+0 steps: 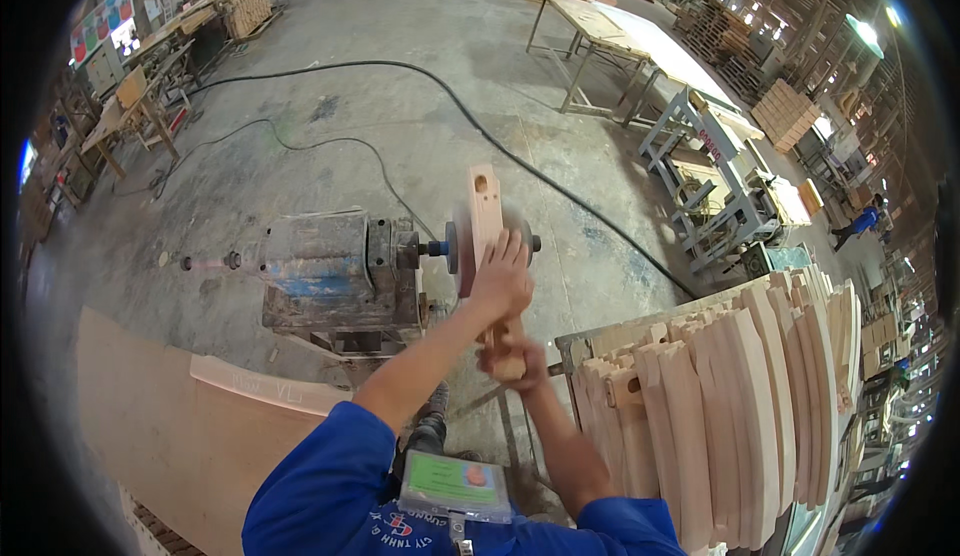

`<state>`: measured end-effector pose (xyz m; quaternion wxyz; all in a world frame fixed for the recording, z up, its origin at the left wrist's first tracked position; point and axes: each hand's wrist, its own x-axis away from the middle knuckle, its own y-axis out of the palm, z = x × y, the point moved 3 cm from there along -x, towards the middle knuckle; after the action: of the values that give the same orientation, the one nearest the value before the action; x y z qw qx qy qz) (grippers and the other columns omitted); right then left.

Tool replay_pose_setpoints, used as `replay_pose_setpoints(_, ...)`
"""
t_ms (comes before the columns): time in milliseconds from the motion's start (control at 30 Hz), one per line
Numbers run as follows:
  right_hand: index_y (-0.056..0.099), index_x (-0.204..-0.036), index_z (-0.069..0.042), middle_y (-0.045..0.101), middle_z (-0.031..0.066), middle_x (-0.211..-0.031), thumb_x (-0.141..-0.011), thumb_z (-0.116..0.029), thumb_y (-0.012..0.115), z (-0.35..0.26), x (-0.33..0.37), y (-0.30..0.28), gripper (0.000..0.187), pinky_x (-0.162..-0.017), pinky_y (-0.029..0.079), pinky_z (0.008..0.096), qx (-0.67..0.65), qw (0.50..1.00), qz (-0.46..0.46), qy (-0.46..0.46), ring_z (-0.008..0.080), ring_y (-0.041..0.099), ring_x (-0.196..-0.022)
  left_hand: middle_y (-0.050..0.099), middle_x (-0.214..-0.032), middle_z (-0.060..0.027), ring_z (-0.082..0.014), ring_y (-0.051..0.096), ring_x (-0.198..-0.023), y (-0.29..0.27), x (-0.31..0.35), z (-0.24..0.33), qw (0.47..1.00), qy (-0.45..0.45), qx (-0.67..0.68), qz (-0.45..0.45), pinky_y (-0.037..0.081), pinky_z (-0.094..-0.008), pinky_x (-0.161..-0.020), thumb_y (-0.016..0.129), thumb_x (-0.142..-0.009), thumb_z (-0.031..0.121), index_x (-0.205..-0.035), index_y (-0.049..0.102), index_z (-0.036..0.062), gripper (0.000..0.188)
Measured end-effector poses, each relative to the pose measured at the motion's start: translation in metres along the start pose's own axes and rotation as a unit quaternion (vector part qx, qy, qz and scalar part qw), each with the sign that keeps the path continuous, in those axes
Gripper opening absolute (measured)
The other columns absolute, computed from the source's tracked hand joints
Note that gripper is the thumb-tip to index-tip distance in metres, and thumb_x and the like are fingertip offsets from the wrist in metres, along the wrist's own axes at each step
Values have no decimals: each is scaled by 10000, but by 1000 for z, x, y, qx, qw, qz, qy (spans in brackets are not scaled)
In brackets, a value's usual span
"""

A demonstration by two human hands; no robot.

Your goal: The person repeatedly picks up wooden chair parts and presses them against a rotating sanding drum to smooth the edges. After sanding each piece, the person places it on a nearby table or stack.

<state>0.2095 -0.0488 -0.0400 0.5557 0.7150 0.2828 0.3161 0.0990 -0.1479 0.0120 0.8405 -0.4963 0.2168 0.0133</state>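
The person holds a long, pale wooden part [487, 218] upright against a spinning sanding wheel [462, 252] on the shaft of a floor-standing motor [335, 271]. The part has a round hole near its top end, and it stands just in front of the wheel, touching it along one side.

The left hand [500, 281] lies on the middle of the wooden part, its fingers [512, 248] spread and wrapped over the face of the wood, pressing it toward the wheel. The right hand [515, 361] sits below, fingers closed tightly around the lower end of the same part. Both forearms rise from the lower edge, out of blue sleeves [320, 476].

The motor is a worn grey and blue block resting on the concrete floor [400, 126], with black cables [420, 76] curving away across it. To the person's right, a stack of similar curved wooden parts [740, 406] stands on edge, near the right hand but not touching it. A light wooden panel [170, 426] lies at the lower left. Farther off, a long tabletop [640, 41] on metal legs carries boards, and more stacks of wood fill the workshop behind.
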Motion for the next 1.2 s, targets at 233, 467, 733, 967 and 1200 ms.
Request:
replay_pose_setpoints(233, 519, -1484, -125, 659, 139, -1255, -840, -90, 780, 102, 151, -22, 696, -852, 579, 385, -8, 992, 126, -29, 229, 690, -1037, 382, -1673, -278, -501, 328, -1562, -6, 136, 70, 997, 54, 44, -42, 251, -602, -1293, 607, -893, 219, -1552, 445, -97, 749)
replay_pose_setpoints(467, 243, -1681, -60, 604, 265, -1070, -976, -217, 646, -34, 9, 26, 827, -646, 561, 539, 862, 321, 366, -140, 433, 694, -802, 278, -1680, -367, -538, 238, -1584, 2, 22, 9, 999, 7, -42, 16, 188, -616, -1309, 541, -1026, 280, -1598, 359, -109, 716)
replay_pose_setpoints(733, 218, -1719, -88, 598, 319, -1119, -907, -157, 739, 103, 143, 28, 967, -828, 560, 590, 815, 395, 423, 3, 488, 668, -933, 355, -1620, -387, -471, 340, -1561, 23, 180, 58, 886, -262, 373, -80, 321, -489, -1264, 585, -1057, 209, -1647, 315, -35, 694)
replay_pose_setpoints(967, 270, -1672, 5, 495, 305, -1545, -868, -241, 792, 74, 153, 42, 989, -961, 587, 538, 292, 942, 153, -67, 449, 646, -1279, 425, -1649, -238, -280, 360, -1573, 3, 123, 53, 739, -220, 623, 128, 297, -381, -1263, 617, -1094, 234, -1663, 342, 46, 659)
replay_pose_setpoints(1200, 220, -1661, -33, 582, 192, -1320, -797, -89, 780, 37, 119, -1, 1031, -955, 574, 474, 656, 692, 301, 0, 330, 670, -1154, 381, -1679, -239, -432, 266, -1602, -17, 85, 39, 985, -71, 154, 42, 198, -564, -1316, 659, -1012, 227, -1523, 564, 28, 557)
